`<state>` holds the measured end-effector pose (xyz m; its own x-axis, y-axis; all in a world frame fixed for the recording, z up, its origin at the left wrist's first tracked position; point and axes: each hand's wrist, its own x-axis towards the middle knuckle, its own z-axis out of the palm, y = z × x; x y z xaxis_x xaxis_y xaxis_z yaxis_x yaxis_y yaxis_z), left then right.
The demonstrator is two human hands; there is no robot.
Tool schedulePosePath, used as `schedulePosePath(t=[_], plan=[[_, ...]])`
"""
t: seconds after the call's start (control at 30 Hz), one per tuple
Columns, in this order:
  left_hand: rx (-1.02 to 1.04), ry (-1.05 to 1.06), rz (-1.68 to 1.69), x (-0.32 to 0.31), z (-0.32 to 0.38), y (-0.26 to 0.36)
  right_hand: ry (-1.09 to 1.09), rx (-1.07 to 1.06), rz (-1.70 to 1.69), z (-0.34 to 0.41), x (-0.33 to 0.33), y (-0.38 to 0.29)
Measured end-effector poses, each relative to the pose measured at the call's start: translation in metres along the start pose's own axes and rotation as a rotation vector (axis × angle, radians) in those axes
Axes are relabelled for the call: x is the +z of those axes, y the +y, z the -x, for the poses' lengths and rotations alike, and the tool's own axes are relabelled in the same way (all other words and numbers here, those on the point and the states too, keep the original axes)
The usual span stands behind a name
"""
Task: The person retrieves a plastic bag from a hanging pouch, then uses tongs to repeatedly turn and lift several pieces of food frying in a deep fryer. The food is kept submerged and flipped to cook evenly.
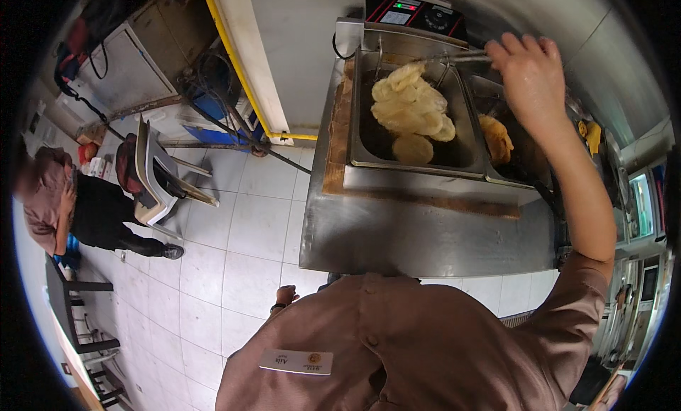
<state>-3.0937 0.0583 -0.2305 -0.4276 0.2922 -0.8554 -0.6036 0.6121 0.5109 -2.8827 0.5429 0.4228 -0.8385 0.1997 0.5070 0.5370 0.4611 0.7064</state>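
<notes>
My right hand (526,65) is closed around the handle of a metal utensil (468,58), perhaps tongs, whose far end reaches over the left tank of a steel deep fryer (420,169). Pale yellow fried pieces (412,107) lie heaped in that tank's dark oil, and a rounder piece (413,149) floats nearest me. More golden fried food (496,138) sits in the right tank, partly hidden by my forearm. My left hand (286,294) hangs low beside my body, away from the fryer; its fingers look curled, and whether it holds anything cannot be told.
The fryer stands on cardboard (334,161) on a steel table (425,235); its control panel (417,14) shows lit lights. A co-worker (69,203) stands at the far left beside a plastic chair (149,171). A yellow pipe (234,59) runs along the wall. Dark stools (80,315) stand lower left.
</notes>
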Motion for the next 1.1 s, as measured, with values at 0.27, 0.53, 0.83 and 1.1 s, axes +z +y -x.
schedulePosePath(t=[0.27,0.53,0.83,1.1], plan=[[-0.115,0.034,-0.02,-0.002,0.002,0.0,-0.233,0.007,-0.109,-0.012,-0.01,0.023],[0.169,-0.113,-0.2,0.0,0.004,-0.002,-0.68,0.106,-0.112,-0.005,0.051,0.005],[-0.035,0.065,0.04,-0.007,0.003,-0.015,-0.407,0.048,-0.089,0.027,0.054,0.001],[-0.086,0.047,-0.075,0.004,0.009,-0.001,-0.126,-0.085,-0.156,0.06,0.044,-0.062]])
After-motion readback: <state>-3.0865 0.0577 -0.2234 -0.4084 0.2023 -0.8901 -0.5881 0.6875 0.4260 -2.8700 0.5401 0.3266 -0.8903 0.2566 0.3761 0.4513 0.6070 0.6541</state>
